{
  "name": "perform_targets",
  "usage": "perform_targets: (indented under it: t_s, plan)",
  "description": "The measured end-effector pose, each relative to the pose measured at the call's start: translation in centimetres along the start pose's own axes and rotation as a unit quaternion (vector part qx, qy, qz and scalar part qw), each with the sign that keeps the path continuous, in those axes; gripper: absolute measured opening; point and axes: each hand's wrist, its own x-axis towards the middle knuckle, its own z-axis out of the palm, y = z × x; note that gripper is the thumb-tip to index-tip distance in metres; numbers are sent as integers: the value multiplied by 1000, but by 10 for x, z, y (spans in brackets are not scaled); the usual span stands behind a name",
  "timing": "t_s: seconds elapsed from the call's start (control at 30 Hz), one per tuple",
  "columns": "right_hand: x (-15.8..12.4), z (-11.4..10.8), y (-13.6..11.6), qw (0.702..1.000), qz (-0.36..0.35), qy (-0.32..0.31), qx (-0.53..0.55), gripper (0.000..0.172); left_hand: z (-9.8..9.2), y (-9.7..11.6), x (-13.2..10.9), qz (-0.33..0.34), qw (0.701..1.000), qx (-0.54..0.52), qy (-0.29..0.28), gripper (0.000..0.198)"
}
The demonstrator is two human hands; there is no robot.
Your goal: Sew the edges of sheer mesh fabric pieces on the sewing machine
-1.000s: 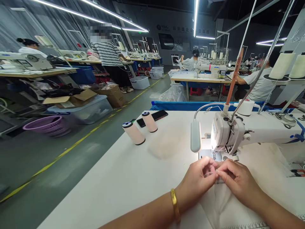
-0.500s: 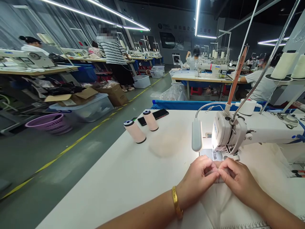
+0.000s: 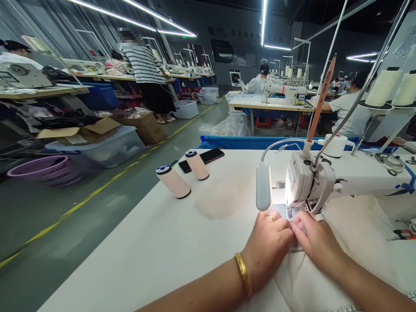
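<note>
Just in front of the needle area of a white sewing machine, my left hand is closed on thin white fabric, its fingers curled and a gold bangle on the wrist. Close beside it, my right hand pinches the same fabric, fingertips near the presser foot. The fabric trails from both hands toward the table's front edge. Part of the fabric edge is hidden under my fingers. A lit grey lamp hangs left of the machine head.
Two pale thread spools stand at the table's left, beside a black phone. Sheer fabric lies on the white table. A ruler strip runs along the front. People sit or stand at other machines beyond.
My left hand has turned over more, its fingers curling down onto the fabric. My right hand has moved slightly forward and left, closer to the presser foot. The view has shifted slightly.
</note>
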Motion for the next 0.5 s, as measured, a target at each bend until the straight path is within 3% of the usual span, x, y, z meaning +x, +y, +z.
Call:
perform_targets:
  t_s: [0.1, 0.23, 0.5]
  plan:
    - [-4, -4, 1, 999, -34, 6, -14, 11, 0, -2, -2, -2, 1000, 6, -1, 27]
    - [-7, -10, 1, 995, -88, -19, -52, 28, -2, -3, -2, -7, 1000, 4, -2, 25]
    - [-6, -11, 5, 992, -91, -29, -80, 36, -6, -3, 0, -25, 999, 4, -21, 24]
